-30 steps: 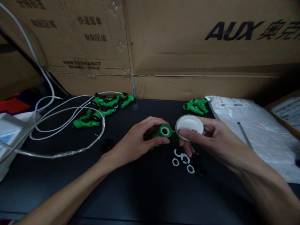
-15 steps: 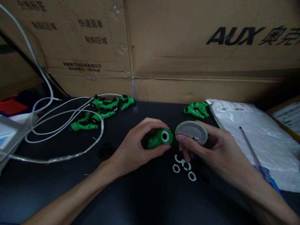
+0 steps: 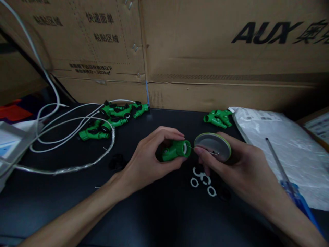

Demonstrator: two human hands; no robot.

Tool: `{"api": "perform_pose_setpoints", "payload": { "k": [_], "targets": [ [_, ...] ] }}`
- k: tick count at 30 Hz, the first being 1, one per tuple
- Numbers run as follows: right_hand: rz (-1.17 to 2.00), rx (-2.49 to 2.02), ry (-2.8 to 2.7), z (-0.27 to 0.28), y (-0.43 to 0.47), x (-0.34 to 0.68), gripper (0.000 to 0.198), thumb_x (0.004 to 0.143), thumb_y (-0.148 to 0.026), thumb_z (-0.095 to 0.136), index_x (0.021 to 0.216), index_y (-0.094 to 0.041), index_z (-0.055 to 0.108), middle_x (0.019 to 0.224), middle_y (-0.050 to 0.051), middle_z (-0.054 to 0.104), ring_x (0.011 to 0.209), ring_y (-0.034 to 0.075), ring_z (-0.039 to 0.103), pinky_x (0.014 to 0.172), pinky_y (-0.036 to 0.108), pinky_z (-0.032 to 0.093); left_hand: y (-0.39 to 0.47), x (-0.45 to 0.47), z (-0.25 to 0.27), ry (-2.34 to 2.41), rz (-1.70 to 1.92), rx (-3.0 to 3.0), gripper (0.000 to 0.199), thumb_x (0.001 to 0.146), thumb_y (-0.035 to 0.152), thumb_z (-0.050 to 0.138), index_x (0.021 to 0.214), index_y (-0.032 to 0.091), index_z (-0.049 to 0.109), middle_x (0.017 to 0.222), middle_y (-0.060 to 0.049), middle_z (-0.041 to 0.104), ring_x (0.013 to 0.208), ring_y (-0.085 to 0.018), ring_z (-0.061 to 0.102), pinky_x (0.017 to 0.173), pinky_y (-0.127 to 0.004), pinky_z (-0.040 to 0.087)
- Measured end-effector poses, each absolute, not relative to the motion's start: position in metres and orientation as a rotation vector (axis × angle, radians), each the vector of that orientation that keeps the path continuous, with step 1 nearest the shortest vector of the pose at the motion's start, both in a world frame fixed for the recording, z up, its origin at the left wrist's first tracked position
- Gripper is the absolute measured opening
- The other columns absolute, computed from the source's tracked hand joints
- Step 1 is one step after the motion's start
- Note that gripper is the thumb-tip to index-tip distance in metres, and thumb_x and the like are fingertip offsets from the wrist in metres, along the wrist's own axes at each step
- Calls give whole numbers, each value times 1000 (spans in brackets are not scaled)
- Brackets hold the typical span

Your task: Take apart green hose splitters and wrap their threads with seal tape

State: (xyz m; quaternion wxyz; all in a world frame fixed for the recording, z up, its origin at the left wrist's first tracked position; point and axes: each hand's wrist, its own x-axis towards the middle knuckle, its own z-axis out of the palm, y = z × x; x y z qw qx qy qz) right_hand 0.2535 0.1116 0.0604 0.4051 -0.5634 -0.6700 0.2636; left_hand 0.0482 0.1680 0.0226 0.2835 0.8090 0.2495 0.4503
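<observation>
My left hand (image 3: 151, 154) is wrapped round a green plastic hose connector (image 3: 173, 151), thumb below and fingers above. The connector's round mouth, with a white ring inside, faces right. In my right hand (image 3: 228, 164) is a round pin-back badge (image 3: 214, 145) with a grey back and a yellow-green rim, pinched between thumb and fingers. Its thin pin sticks out to the left, with the tip at the connector's mouth; whether it touches the white ring I cannot tell. Below my right hand, several white rings (image 3: 194, 182) lie on the dark table (image 3: 164, 212).
More green connectors (image 3: 117, 113) lie at the back left beside a looped white cable (image 3: 74, 169). Others (image 3: 218, 118) sit at the back right by a white plastic mailer (image 3: 285, 151), with a blue-handled screwdriver (image 3: 295, 195) on it. Cardboard boxes (image 3: 195, 65) wall off the back.
The connector has turned, so its mouth faces more to the right and its side shows more. The badge has shifted slightly right and tilted. The camera view has moved a little.
</observation>
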Motion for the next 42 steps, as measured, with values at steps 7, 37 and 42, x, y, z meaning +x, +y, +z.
{"api": "perform_pose_setpoints", "payload": {
  "k": [7,37,42],
  "targets": [
    [536,-1464,-1812,57,110,255,21,94,-31,64,76,-19,65,57,-4,56,49,10,52,47,24,37,168,47,21,638,1232,2260,29,81,8,79,106,14,67,113,-11,73,106,-17,71,94,-28,56],
    [891,-1334,-1698,56,113,260,21,94,-35,69,81,-19,65,65,-3,60,58,11,56,52,21,45,173,46,22,540,1219,2226,31,78,15,86,105,16,72,103,-8,79,92,-18,74,79,-29,60],
    [1049,-1247,-1604,60,116,260,23,90,-35,77,79,-18,67,68,-2,65,57,10,61,55,20,50,174,44,23,544,1214,2119,31,77,18,88,103,19,73,103,-8,79,90,-19,75,75,-31,61]
  ]
}}
